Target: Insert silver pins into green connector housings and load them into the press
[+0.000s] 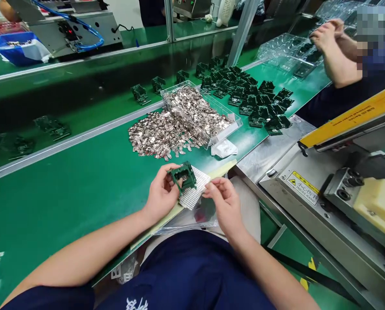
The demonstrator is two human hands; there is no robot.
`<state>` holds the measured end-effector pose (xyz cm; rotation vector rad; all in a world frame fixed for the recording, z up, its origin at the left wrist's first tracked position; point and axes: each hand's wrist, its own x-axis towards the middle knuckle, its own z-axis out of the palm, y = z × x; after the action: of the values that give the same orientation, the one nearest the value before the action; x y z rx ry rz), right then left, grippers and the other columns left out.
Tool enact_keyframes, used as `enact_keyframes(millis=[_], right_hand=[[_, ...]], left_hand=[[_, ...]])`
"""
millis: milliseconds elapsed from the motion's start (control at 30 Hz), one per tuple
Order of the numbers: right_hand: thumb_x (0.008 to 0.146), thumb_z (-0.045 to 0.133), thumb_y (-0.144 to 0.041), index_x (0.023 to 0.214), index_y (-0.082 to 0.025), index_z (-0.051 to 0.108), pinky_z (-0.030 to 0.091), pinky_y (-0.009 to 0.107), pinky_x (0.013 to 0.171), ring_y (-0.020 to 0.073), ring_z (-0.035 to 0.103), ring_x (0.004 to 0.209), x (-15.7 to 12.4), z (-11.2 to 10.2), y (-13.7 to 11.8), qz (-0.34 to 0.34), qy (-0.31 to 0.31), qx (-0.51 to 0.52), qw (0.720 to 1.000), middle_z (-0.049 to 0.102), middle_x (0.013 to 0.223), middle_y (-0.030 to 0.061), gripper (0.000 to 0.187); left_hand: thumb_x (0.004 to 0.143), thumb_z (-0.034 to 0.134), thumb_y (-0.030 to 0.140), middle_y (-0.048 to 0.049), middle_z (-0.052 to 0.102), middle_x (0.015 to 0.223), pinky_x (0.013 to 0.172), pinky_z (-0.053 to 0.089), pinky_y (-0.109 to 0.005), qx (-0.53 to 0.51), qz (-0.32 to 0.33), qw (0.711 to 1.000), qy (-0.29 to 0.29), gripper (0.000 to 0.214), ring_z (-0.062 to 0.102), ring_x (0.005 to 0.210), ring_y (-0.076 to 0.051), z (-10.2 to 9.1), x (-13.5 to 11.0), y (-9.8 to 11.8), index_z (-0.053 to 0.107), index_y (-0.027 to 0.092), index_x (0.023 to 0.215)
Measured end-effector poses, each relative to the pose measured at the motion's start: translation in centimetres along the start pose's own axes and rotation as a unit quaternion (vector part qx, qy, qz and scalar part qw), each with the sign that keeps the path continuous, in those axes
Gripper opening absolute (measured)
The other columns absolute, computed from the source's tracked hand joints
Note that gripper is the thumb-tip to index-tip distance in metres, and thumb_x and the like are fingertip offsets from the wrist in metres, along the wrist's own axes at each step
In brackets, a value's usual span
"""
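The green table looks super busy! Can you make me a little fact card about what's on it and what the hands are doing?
Place: green table
Left hand: holds a dark green part
Right hand: fingertips at the edge of a striped sheet; pinching or just touching, I can't tell
Clear tray: full of small metal pieces, with more heaped beside it
Past the tray: a crowd of other dark green parts
Someone else: a co-worker's hands, top right

White sheet [191, 198] prob. partly hid. bhd green frame [188, 169].
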<state>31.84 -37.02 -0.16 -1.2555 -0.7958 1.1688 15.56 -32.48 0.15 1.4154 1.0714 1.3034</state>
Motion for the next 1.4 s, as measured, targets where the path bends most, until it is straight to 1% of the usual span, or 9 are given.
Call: enact_keyframes(millis=[233, 467, 667, 833, 1000, 1100, 1233, 1333, 1400], right_hand=[[0.070, 0.065, -0.072, 0.072, -0.013, 0.066, 0.050, 0.024, 0.056, 0.0135, 0.061, 0.060, 1.1, -2.5, 3.3, 0.155, -0.079, -0.054, 0.983, 0.066, 0.067, 0.0061, 0.059], [0.066, 0.082, -0.049, 0.089, -0.015, 0.071, 0.054, 0.030, 0.063, 0.0186, 0.066, 0.070, 0.0, -1.2, 3.2, 0.181, -0.103, 0.104, 0.972, 0.073, 0.082, 0.0069, 0.043], [0.085, 0.067, -0.030, 0.093, -0.017, 0.073, 0.056, 0.030, 0.074, 0.0191, 0.069, 0.079, 0.4, -1.2, -0.7, -0.074, -0.156, -0.080, 0.982, 0.074, 0.089, 0.0054, 0.016], [0.090, 0.046, -0.008, 0.108, -0.019, 0.068, 0.054, 0.034, 0.086, 0.0190, 0.068, 0.100, 3.4, -0.7, -0.9, -0.455, -0.238, -0.268, 0.815, 0.074, 0.103, 0.0076, 0.031], [0.088, 0.044, -0.003, 0.106, -0.022, 0.068, 0.043, 0.049, 0.099, 0.0280, 0.050, 0.127, 4.0, -1.7, 1.2, -0.537, -0.164, -0.426, 0.710, 0.068, 0.119, 0.0071, 0.036], [0.088, 0.043, -0.002, 0.116, -0.020, 0.064, 0.041, 0.051, 0.100, 0.0302, 0.044, 0.131, 2.5, -3.2, 1.9, -0.460, -0.098, -0.483, 0.739, 0.059, 0.132, 0.0127, 0.039], [0.091, 0.048, -0.017, 0.122, -0.018, 0.059, 0.046, 0.049, 0.097, 0.0292, 0.052, 0.121, -0.4, -5.2, 3.6, -0.257, -0.014, -0.400, 0.880, 0.056, 0.129, 0.0171, 0.033], [0.090, 0.056, -0.042, 0.108, -0.018, 0.063, 0.055, 0.038, 0.075, 0.0232, 0.065, 0.087, -2.0, -5.9, 4.9, -0.015, -0.056, -0.215, 0.975, 0.068, 0.098, 0.0117, 0.030], [0.086, 0.060, -0.053, 0.098, -0.018, 0.066, 0.054, 0.033, 0.068, 0.0195, 0.065, 0.075, -2.4, -5.7, 5.2, 0.093, -0.128, -0.115, 0.981, 0.069, 0.085, 0.0077, 0.037]], left_hand=[[0.077, 0.067, 0.022, 0.0009, 0.060, 0.083, 0.072, 0.047, -0.025, 0.035, -0.009, 0.999, 0.020, 0.035, 0.059, 0.076, -0.013, 1.6, 3.1, -2.5, 0.053, 0.021, 0.109], [0.075, 0.076, 0.030, -0.0017, 0.066, 0.096, 0.083, 0.053, -0.026, -0.134, -0.057, 0.989, 0.033, 0.036, 0.064, 0.089, -0.014, 3.1, 0.8, -1.9, 0.055, 0.021, 0.103], [0.069, 0.081, 0.022, 0.0026, 0.069, 0.092, 0.083, 0.059, -0.041, -0.292, -0.171, 0.938, 0.075, 0.029, 0.069, 0.092, -0.019, 1.2, 2.5, 3.0, 0.059, 0.023, 0.088], [0.065, 0.083, 0.019, 0.0024, 0.070, 0.088, 0.085, 0.060, -0.043, -0.321, -0.194, 0.926, 0.048, 0.030, 0.069, 0.092, -0.020, 0.1, 4.3, 3.9, 0.060, 0.020, 0.084], [0.063, 0.086, 0.023, 0.0028, 0.069, 0.089, 0.084, 0.058, -0.037, -0.301, -0.215, 0.929, -0.004, 0.044, 0.069, 0.083, -0.015, 1.7, 3.5, 0.3, 0.057, 0.023, 0.096], [0.065, 0.085, 0.028, 0.0008, 0.068, 0.092, 0.083, 0.055, -0.027, -0.248, -0.168, 0.953, -0.033, 0.043, 0.066, 0.084, -0.013, 2.6, 3.0, -1.1, 0.058, 0.021, 0.096], [0.071, 0.080, 0.035, -0.0023, 0.066, 0.093, 0.076, 0.052, -0.024, -0.138, -0.088, 0.984, -0.065, 0.041, 0.063, 0.083, -0.013, 2.9, 2.7, -1.8, 0.058, 0.020, 0.103], [0.074, 0.076, 0.038, -0.0025, 0.065, 0.089, 0.075, 0.052, -0.026, -0.082, -0.065, 0.992, -0.076, 0.041, 0.063, 0.081, -0.015, 3.1, 2.8, -1.8, 0.056, 0.019, 0.104], [0.075, 0.075, 0.040, -0.0027, 0.065, 0.091, 0.078, 0.052, -0.027, -0.079, -0.061, 0.992, -0.080, 0.041, 0.063, 0.083, -0.015, 3.5, 2.9, -1.7, 0.055, 0.019, 0.103]])
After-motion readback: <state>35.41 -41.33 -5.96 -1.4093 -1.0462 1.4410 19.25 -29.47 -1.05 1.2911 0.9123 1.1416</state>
